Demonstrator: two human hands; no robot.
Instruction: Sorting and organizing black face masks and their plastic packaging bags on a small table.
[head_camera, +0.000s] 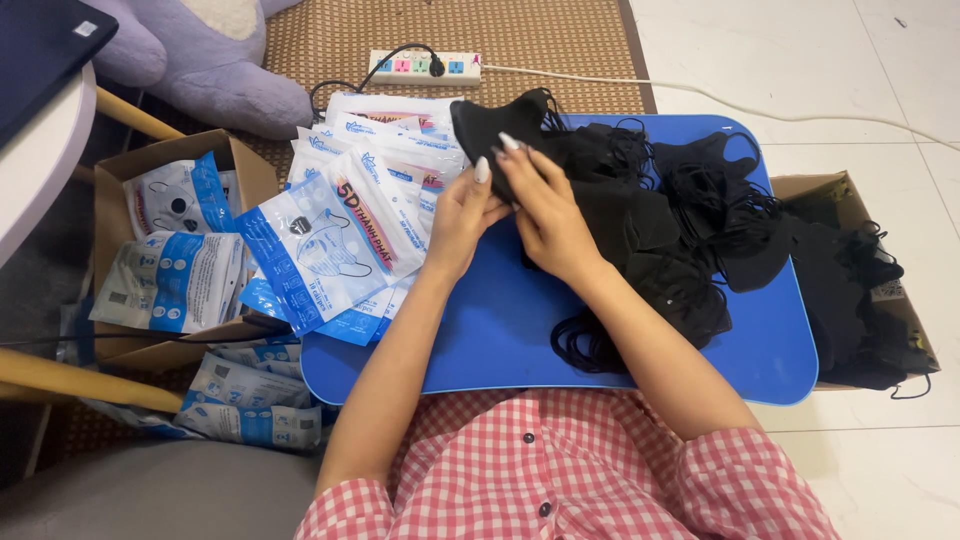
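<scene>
between the fingertips of both hands, above the blue tray (480, 330), sits a black face mask (492, 130), soft, matte and folded, its ear loops trailing toward the heap of black masks (690, 230) just right of the fingers. the left hand (460, 220) pinches its lower edge, thumb up, fingers curled closed on the cloth. the right hand (548, 215) lies over it, fingers bent, gripping it too. packaged masks (340, 220) lie left of the fingers.
</scene>
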